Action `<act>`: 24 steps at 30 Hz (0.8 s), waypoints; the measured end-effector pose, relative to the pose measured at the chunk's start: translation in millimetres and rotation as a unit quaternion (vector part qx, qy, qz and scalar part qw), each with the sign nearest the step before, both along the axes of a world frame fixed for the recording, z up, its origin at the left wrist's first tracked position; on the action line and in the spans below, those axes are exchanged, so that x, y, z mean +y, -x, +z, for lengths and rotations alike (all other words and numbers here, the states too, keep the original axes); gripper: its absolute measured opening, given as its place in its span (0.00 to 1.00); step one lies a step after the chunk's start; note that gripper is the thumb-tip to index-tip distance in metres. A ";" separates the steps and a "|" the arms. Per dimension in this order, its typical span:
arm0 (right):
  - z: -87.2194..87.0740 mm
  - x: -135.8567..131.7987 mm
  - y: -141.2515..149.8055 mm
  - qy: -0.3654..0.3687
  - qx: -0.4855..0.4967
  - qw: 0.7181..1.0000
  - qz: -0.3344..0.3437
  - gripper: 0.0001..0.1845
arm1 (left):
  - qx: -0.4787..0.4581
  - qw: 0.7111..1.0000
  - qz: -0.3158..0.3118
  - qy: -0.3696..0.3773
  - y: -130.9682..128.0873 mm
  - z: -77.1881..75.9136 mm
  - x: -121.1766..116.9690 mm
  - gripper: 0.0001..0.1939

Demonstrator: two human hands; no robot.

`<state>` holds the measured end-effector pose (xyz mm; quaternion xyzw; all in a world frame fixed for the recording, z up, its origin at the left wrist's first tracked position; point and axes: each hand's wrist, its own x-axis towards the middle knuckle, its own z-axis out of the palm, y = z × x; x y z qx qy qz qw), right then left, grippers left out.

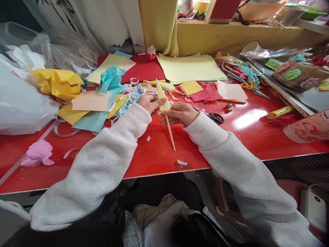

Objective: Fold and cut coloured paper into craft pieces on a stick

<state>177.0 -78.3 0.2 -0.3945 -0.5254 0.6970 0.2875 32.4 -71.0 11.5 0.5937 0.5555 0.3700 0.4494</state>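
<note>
Over the red table (144, 151), a pale yellow folded paper (162, 99) is held upright between my hands, its sharp tip pointing away from me. My left hand (149, 104) is closed on its left side, thumb pressed on the front. Thumb and fingers of my right hand (182, 114) pinch its lower right edge. A narrow, pale tan stick-like piece (170, 134) runs down from the paper toward me; whether it is wood or rolled paper I cannot tell. The fingers behind the paper are partly hidden. Black-handled scissors (216, 118) lie beside my right wrist.
Coloured sheets (190, 68) and paper scraps (131, 97) cover the back and left. A white plastic bag (23, 99) stands at far left. At right are a yellow glue stick (279, 112), a pink cup (307, 127) and a flower-trimmed basket (291, 73).
</note>
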 end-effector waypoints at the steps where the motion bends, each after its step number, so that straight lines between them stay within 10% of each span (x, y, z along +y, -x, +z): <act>1: -0.4 0.2 -0.4 -0.002 0.008 1.000 0.001 0.08 | 0.003 1.000 -0.009 0.005 0.5 -1.0 0.5 0.19; 24: 2.7 -6.2 6.7 0.033 -0.035 0.999 -0.003 0.06 | -0.108 0.994 -0.005 -0.035 8.4 -7.1 9.6 0.17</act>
